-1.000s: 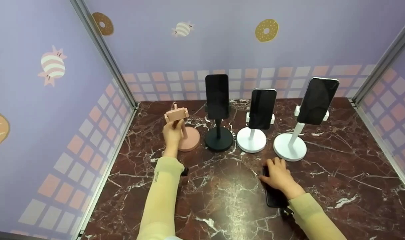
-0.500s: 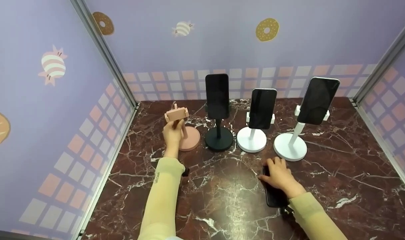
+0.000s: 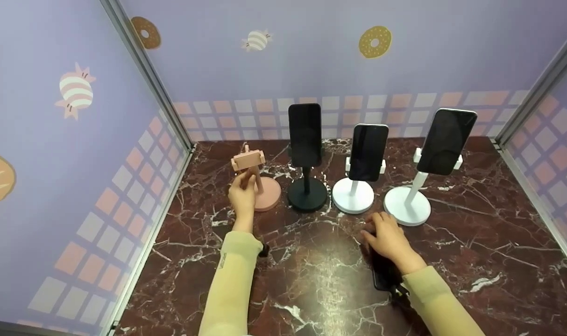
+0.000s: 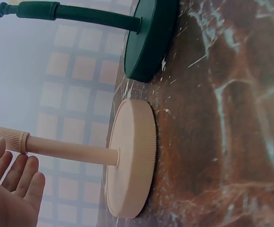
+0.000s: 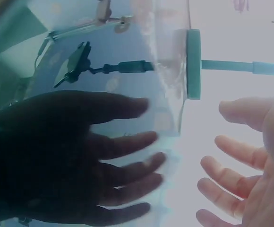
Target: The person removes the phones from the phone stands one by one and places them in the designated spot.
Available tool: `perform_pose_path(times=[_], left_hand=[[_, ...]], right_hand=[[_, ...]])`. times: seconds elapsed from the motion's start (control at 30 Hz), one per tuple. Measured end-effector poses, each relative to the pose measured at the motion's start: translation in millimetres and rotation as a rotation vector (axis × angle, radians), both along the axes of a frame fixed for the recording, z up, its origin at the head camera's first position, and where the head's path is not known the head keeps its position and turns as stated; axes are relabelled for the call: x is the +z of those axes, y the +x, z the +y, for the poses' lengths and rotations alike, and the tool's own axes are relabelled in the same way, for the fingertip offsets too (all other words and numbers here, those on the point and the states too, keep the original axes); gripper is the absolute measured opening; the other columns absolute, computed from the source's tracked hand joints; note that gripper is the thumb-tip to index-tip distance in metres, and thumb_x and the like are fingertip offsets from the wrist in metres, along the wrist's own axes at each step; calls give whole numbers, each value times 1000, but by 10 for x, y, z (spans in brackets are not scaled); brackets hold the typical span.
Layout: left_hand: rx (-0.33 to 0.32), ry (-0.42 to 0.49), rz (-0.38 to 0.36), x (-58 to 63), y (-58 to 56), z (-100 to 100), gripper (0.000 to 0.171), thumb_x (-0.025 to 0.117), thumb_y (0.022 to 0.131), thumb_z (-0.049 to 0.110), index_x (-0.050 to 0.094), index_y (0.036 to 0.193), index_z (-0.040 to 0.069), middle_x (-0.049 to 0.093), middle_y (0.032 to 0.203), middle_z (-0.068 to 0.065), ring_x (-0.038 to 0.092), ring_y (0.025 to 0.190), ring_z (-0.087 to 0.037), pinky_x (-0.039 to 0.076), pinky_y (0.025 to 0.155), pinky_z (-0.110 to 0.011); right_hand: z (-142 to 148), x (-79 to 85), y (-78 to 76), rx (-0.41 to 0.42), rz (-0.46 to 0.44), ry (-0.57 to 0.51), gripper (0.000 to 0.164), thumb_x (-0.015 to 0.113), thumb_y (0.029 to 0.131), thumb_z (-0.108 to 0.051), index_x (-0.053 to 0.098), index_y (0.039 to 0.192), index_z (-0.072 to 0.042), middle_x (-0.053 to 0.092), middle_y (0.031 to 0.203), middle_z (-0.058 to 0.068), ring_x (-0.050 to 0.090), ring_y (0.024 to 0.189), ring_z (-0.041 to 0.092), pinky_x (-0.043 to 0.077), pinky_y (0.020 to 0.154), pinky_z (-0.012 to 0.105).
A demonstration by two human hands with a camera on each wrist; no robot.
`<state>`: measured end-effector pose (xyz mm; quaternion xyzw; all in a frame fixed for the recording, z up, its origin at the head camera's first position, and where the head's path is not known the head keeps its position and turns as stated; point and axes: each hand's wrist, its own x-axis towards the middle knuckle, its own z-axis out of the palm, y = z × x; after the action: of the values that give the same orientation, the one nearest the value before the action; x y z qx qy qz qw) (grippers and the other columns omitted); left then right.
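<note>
Standing upright at the left end of the row, the pink stand (image 3: pixel 268 193) bears no phone; its clamp (image 3: pixel 248 161) is bare. The left hand (image 3: pixel 242 193) is up at the ribbed collar (image 4: pixel 15 140) below that clamp, thumb in front, fingers half bent close under it; whether they grip or merely touch, I cannot tell. The loose phone (image 3: pixel 381 278) lies flat on the table (image 3: pixel 321 270), well apart from the pink stand. Over its far end hovers the right hand (image 3: pixel 389 239), fingers spread and lightly bent, with hold of nothing; in the right wrist view a glossy surface mirrors them.

Farther out, the black stand (image 3: pixel 308 195) bears one phone (image 3: pixel 305 133), the short white stand (image 3: pixel 352 196) another phone (image 3: pixel 369 151), and the tall white stand (image 3: pixel 406 208) a third phone (image 3: pixel 447 140), leaning sideways. By that count, three stands look done; the pink stand and the loose phone seem all that is left, not yet together. Behind rises a lilac wall (image 3: pixel 311 60).
</note>
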<state>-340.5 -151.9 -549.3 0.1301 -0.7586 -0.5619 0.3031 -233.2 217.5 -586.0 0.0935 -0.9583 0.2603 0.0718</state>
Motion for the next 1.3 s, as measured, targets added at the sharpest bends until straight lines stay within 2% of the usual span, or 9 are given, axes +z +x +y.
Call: perform_pose_path(times=[0.1, 0.2, 0.4, 0.5, 0.73, 0.93, 1.1, 1.3], left_hand=[[13, 0, -31, -21, 54, 39, 22, 76, 93, 11, 75, 110, -2, 77, 111, -22, 73, 104, -38, 58, 94, -48], [-5, -9, -23, -33, 98, 94, 20, 75, 94, 10, 74, 108, -4, 77, 109, -22, 73, 100, -37, 59, 90, -46], [-89, 23, 11, 11, 148, 231, 18, 75, 93, 7, 74, 106, -6, 77, 105, -23, 73, 93, -37, 60, 81, -32], [-146, 61, 31, 60, 156, 305, 19, 74, 93, 6, 74, 106, -9, 76, 104, -25, 74, 96, -38, 60, 85, -31], [-260, 134, 66, 195, 197, 453, 24, 70, 97, 5, 72, 113, -12, 73, 115, -28, 70, 112, -41, 58, 99, -38], [-317, 154, 106, 347, 243, 576, 26, 68, 99, 5, 70, 119, -11, 72, 120, -28, 69, 117, -40, 56, 102, -35], [-381, 187, 109, 457, 261, 670, 30, 66, 100, 7, 68, 125, -10, 71, 123, -28, 67, 121, -39, 56, 104, -35], [-393, 202, 120, 566, 248, 747, 31, 66, 100, 6, 67, 126, -10, 70, 126, -27, 66, 124, -38, 54, 106, -35]], right_hand=[[-36, 31, -21, 8, 28, -38, 27, 76, 92, -19, 65, 112, -4, 65, 110, 17, 58, 108, 39, 51, 81, 61], [-85, 69, -42, 25, 55, -75, 26, 75, 92, -16, 66, 112, -1, 66, 108, 18, 60, 105, 38, 52, 85, 58], [-226, 201, -106, 53, 100, -173, 24, 74, 92, -10, 66, 112, 2, 68, 104, 19, 64, 99, 36, 53, 88, 52], [-305, 272, -132, 73, 116, -231, 25, 74, 92, -7, 66, 113, 4, 69, 103, 20, 67, 96, 34, 56, 87, 50], [-512, 438, -158, 109, 173, -318, 25, 74, 92, -6, 68, 115, 3, 72, 103, 19, 70, 97, 35, 58, 88, 51], [-703, 629, -183, 105, 137, -388, 31, 72, 96, -9, 66, 124, 2, 72, 115, 19, 70, 104, 34, 58, 89, 51], [-855, 804, -205, 122, 116, -458, 39, 69, 98, -10, 60, 134, 2, 68, 128, 20, 67, 115, 37, 57, 95, 54], [-1006, 991, -259, 133, 141, -497, 46, 65, 101, -13, 53, 142, 3, 64, 134, 23, 63, 121, 38, 56, 98, 54]])
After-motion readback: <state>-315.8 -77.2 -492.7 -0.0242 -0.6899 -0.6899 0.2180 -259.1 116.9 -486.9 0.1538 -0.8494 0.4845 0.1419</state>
